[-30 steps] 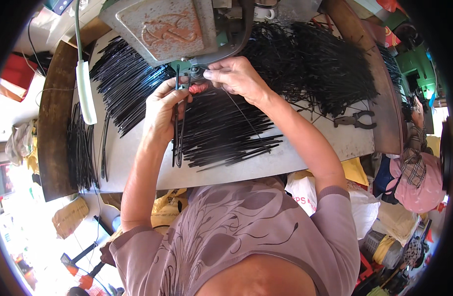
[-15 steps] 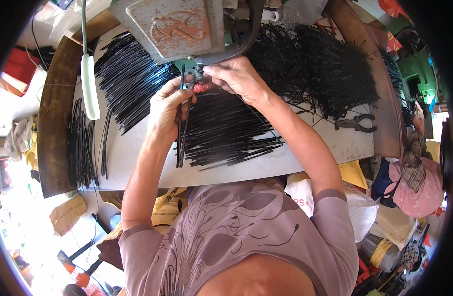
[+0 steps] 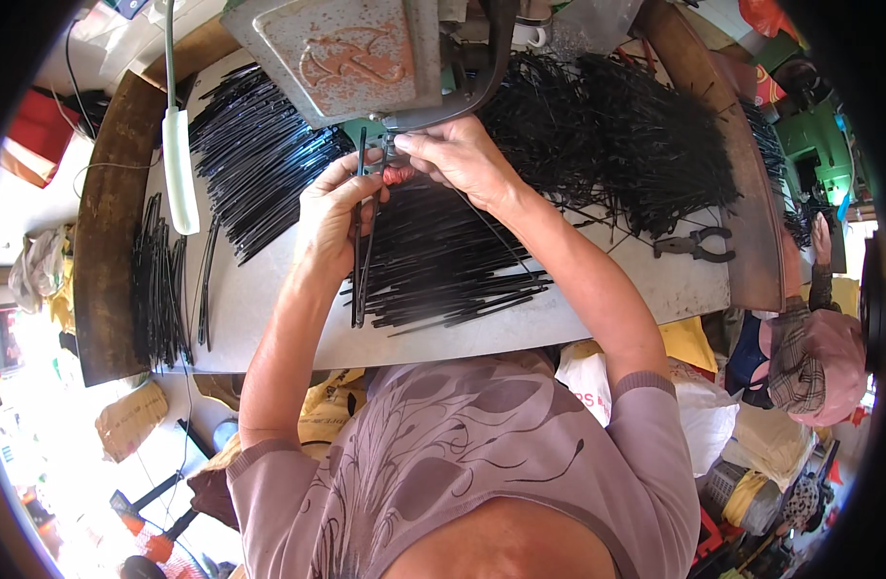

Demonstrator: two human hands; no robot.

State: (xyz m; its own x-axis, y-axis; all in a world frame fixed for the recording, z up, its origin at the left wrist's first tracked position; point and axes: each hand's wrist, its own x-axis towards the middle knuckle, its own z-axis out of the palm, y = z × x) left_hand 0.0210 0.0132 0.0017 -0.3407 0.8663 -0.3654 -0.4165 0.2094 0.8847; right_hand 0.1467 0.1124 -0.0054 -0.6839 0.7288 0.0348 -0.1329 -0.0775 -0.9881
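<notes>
1. Beneath the machine point(image 3: 332, 68), the left hand point(image 3: 329, 207) grips a few black rods point(image 3: 359, 241) between thumb and fingers, their lower ends pointing toward the person.
2. The right hand point(image 3: 462, 164) pinches close under the machine, near a red wrap point(image 3: 396, 176); what it holds cannot be told.
3. Fingertips could get nipped if the machine ran now.
4. A slack left thumb could drop rods into the loose pile point(image 3: 433, 280) just beside.

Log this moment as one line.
left hand: holding black rods | right hand: close by machine | pliers: lying on tabletop, right side
</notes>
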